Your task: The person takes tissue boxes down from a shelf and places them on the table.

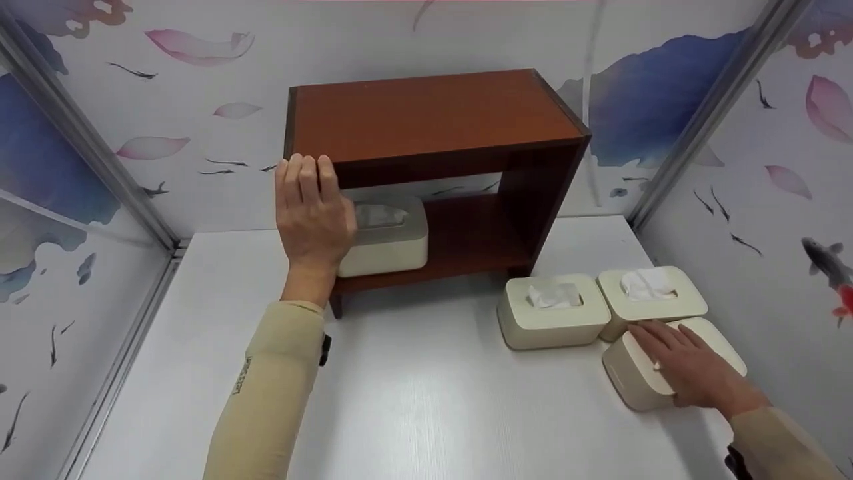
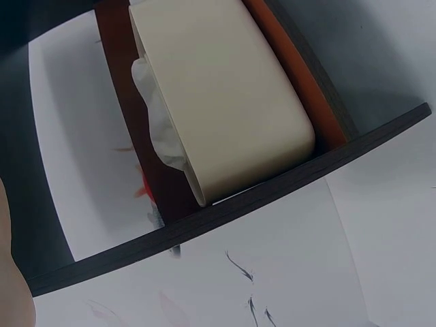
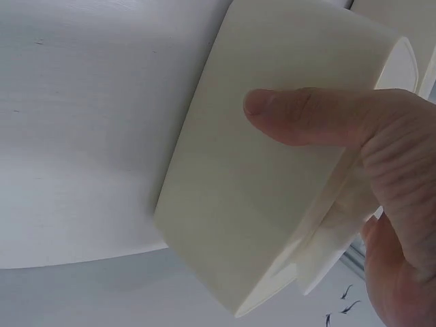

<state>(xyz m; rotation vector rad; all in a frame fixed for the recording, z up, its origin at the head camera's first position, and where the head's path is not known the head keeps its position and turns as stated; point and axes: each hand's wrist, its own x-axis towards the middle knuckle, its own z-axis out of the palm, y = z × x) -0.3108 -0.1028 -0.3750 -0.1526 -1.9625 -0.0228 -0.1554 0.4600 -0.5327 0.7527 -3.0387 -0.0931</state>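
Observation:
A reddish-brown wooden shelf [image 1: 433,117] with dark edges stands at the back of the table. My left hand [image 1: 313,217] holds its front left upper corner, fingers bent over the edge. On the lower board sits a cream tissue box [image 1: 390,257], partly behind that hand; its tissue [image 2: 160,126] shows in the left wrist view. At the right, my right hand [image 1: 693,367] grips another cream tissue box [image 1: 636,383] from above. The thumb [image 3: 300,116] lies along one long side in the right wrist view; the other fingertips are hidden there.
Two more cream tissue boxes stand beside the gripped one: one at the left [image 1: 553,333], one behind [image 1: 686,303]. White table surface [image 1: 413,400] extends in front of the shelf. Printed panels [image 1: 766,220] with metal frame posts [image 1: 720,113] enclose the table.

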